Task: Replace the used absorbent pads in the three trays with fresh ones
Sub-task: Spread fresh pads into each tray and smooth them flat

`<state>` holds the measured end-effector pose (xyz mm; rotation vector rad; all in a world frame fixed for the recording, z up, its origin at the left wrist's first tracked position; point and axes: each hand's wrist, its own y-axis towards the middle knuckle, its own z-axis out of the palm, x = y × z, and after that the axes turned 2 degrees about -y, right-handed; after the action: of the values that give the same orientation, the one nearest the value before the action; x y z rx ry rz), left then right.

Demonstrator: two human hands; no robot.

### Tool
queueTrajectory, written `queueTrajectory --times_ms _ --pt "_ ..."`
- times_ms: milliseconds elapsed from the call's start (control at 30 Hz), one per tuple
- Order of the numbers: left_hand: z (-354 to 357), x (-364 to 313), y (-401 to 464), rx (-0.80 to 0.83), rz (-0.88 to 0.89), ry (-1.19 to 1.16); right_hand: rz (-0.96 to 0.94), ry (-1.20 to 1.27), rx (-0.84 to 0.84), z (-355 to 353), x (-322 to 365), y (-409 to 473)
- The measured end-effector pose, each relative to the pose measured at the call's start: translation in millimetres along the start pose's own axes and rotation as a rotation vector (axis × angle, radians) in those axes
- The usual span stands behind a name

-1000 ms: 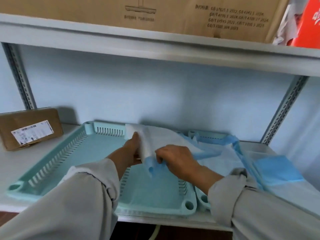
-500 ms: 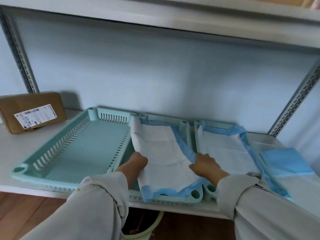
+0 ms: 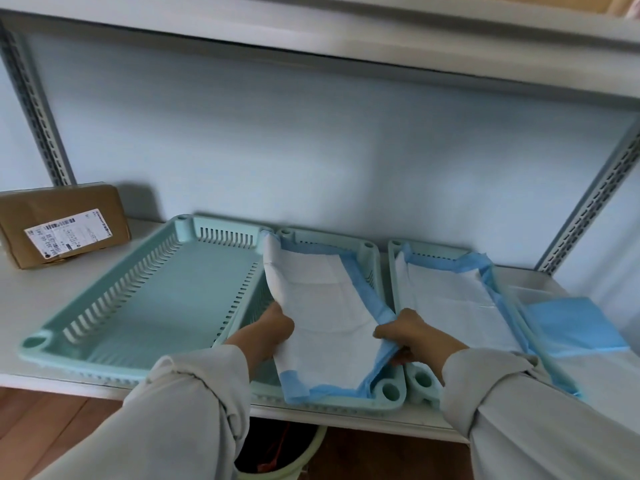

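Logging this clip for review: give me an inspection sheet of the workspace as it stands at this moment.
Surface: white shelf, under another shelf board.
Job's things: left tray bare, no pad; middle tray with a white, blue-edged pad spread but not flat; right tray lined with its own pad; folded blue pads at the right end.
Clutter: brown parcel with a label, at the left.
Hands: left hand grips the middle pad's left edge; right hand grips its blue right edge.
Cables: nothing seen.
Surroundings: pale blue wall, slotted uprights, green bin below the shelf, wooden floor.
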<state>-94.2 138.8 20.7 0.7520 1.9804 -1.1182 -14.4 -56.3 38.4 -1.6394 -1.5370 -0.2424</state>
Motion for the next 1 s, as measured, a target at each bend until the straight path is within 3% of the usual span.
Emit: queueTrajectory --times_ms 67,233,300,433,533,600,700,800,900,1000 --pt "-1.2 -0.4 -1.3 0.022 0.022 0.003 0.072 0.070 0.093 2.4 4.0 -2.7" --pt "-6.2 -3.7 -1.9 0.014 0.044 0.073 0.044 -0.152 0.034 13.6 6.4 3.5" --pt "-7.0 -6.5 -4.2 0.006 0.085 0.144 -0.079 -0.255 -0.071 17.6 9.0 3.7" --pt "-14.4 -29.1 -3.9 -0.050 0.335 0.181 -0.411 -0.321 -0.448 7.5 31.5 -5.8" --pt "-20.9 -58.8 -2.1 -0.096 0.515 0.097 -0.606 -0.129 -0.674 -7.3 52.4 -16.6" --pt "-24.6 -72.6 -3.0 -0.109 0.652 0.009 -0.685 0.007 -0.713 -12.4 57.8 -23.2" --pt "-33.5 -72.6 2.5 -0.136 0.687 -0.056 -0.627 -0.026 -0.654 -9.8 49.1 -29.0" --pt "-31.9 -47.8 15.9 -0.161 0.467 0.115 -0.401 -0.085 -0.396 4.6 25.2 -26.8" --pt "-22.2 -13.3 20.0 -0.088 0.194 0.154 -0.302 -0.118 -0.220 23.1 4.4 -19.0" --pt "-16.2 12.2 23.4 -0.040 0.153 0.345 -0.258 -0.175 -0.174 36.5 -5.7 -7.8"
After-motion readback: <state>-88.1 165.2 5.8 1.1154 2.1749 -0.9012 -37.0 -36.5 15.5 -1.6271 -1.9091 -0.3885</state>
